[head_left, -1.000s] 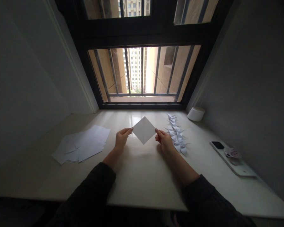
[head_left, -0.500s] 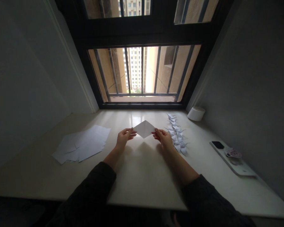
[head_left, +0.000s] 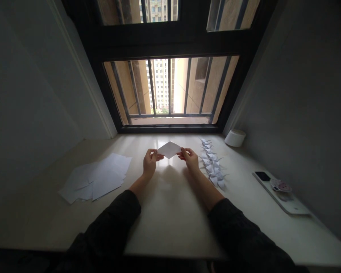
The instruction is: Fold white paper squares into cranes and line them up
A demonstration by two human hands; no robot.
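A small sheet of white paper is held up over the sill, turned so that its corners point up, down and to the sides. My left hand pinches its left corner between thumb and fingers. At the opposite corner, my right hand grips the paper the same way. A shadow of the sheet falls on the sill surface below it. Just right of my right hand lie several folded paper cranes, packed in a column.
Loose sheets of white paper lie overlapping on the left of the pale sill. To the right are a phone with a round grip on its back and a white cylindrical object by the wall. A dark-framed window stands behind.
Both hands have moved slightly farther away and left with the paper, which now looks flatter and more tilted. The hands are a little closer together.
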